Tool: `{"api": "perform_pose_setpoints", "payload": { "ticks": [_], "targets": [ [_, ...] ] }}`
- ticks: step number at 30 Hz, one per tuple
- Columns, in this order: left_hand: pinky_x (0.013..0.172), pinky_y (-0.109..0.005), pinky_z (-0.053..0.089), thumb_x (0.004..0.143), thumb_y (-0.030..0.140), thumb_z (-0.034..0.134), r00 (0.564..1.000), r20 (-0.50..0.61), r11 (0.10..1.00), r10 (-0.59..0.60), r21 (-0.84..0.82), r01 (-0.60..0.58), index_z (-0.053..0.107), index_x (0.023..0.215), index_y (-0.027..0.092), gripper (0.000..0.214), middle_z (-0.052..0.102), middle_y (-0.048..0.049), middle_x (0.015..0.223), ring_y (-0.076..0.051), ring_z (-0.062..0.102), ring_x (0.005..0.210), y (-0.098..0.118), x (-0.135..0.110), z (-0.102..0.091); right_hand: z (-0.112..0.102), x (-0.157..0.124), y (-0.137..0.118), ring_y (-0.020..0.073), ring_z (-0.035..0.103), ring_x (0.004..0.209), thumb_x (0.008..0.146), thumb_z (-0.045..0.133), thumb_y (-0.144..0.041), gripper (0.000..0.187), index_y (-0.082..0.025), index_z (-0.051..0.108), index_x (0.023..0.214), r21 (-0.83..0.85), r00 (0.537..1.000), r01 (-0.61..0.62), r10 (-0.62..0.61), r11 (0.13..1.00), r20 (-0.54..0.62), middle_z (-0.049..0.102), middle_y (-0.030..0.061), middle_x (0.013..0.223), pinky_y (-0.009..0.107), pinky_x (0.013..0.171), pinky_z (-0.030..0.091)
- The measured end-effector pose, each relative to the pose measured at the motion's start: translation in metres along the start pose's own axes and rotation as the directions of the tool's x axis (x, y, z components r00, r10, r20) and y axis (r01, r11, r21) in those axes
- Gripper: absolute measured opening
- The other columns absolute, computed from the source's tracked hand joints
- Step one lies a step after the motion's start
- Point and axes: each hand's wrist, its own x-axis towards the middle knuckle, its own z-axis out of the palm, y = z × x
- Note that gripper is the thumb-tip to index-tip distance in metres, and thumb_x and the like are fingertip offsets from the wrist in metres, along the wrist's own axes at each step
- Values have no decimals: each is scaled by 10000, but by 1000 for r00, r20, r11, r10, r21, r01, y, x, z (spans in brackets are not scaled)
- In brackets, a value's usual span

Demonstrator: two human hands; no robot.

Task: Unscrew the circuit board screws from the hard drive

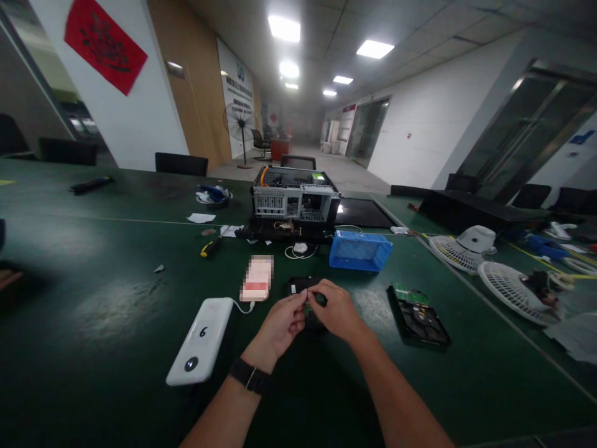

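Observation:
My left hand (285, 320) is closed in a pinch, its thumb and forefinger meeting the right fingertips. What lies between them is too small to make out. My right hand (338, 308) is closed around a dark-handled tool (321, 299) that looks like a screwdriver; its tip is hidden by the fingers. Beneath both hands lies a black hard drive (298, 284), mostly covered by them, with a bit of green board showing. A second hard drive (420, 314) with a green circuit board rests on the table to the right.
A white power bank (200, 342) is cabled to a blurred-out phone (257, 278) on the left. Behind them lies a yellow-black screwdriver (211, 247). An opened computer case (296, 196) and a blue bin (360, 252) stand ahead. White fan parts (506, 289) lie far right.

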Motion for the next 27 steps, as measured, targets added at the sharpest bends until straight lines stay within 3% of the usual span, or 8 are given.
{"api": "perform_pose_setpoints", "payload": {
  "ticks": [6, 13, 19, 27],
  "targets": [
    [350, -131, 184, 779, 234, 641, 998, -48, 998, 51, 26, -50, 596, 810, 126, 121, 388, 71, 526, -11, 303, 375, -1, 1, -1, 2, 0, -3, 140, 586, 835, 858, 513, -221, 177, -225, 658, 961, 50, 1000, 13, -13, 999, -4, 617, 26, 907, 253, 776, 441],
    [380, -162, 226, 733, 304, 681, 974, -135, 964, 180, 221, -147, 637, 770, 133, 180, 408, 66, 449, -52, 370, 390, -1, -1, 3, -3, 2, 2, 138, 592, 834, 859, 523, -233, 156, -215, 665, 919, 121, 1000, -3, 1, 993, 18, 629, 23, 907, 247, 767, 439],
    [413, -192, 279, 742, 323, 649, 964, -101, 915, 244, 352, -195, 644, 710, 155, 171, 456, 35, 446, -105, 444, 452, -3, -1, 3, -6, 3, 4, 144, 608, 833, 852, 529, -237, 157, -194, 679, 869, 206, 999, -26, 16, 978, 51, 665, 31, 893, 252, 779, 443],
    [430, -204, 262, 734, 420, 609, 957, -91, 824, 274, 536, -185, 637, 711, 145, 277, 444, 40, 453, -97, 406, 442, 0, -5, 10, -12, 5, 6, 167, 620, 828, 830, 547, -281, 190, -173, 699, 864, 281, 992, -91, 62, 955, 111, 697, 32, 886, 262, 772, 446]
  ]
}}
